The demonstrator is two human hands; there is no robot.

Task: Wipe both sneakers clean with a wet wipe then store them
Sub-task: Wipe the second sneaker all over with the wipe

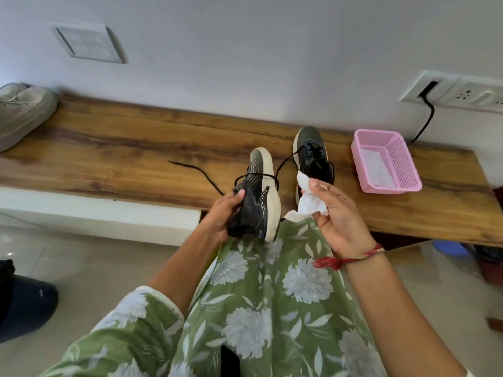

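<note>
Worktop (114,148): long wood-grain slab set against a pale wall (245,50), its near edge running left to right and dropping to a glossy tiled floor (95,268). Wall fittings: a switch plate (88,43) upper left; a socket panel (457,91) upper right with a black cable (427,118) hanging to the worktop's back edge. Far left end: a pale grey shoe (21,112), well apart from everything else. Right portion: pink perforated basket (402,161) with white sheets inside, near the right end of the slab. Second sneaker (313,156): black with white sole, standing on the worktop just left of the basket, toe toward the wall. Held sneaker (258,191): black, white sole turned rightward, clamped at the heel end by the left hand (220,216), raised above the worktop's near edge; one loose lace (196,172) trails left across the wood. Right hand (337,213): fingers closed around a crumpled white wet wipe (307,202), just right of the held sneaker, not touching it. The hands are apart. Open stretch: the wide bare middle of the worktop between the grey shoe and the sneakers. Lower left floor: a dark rounded object (24,303), unidentified.
</note>
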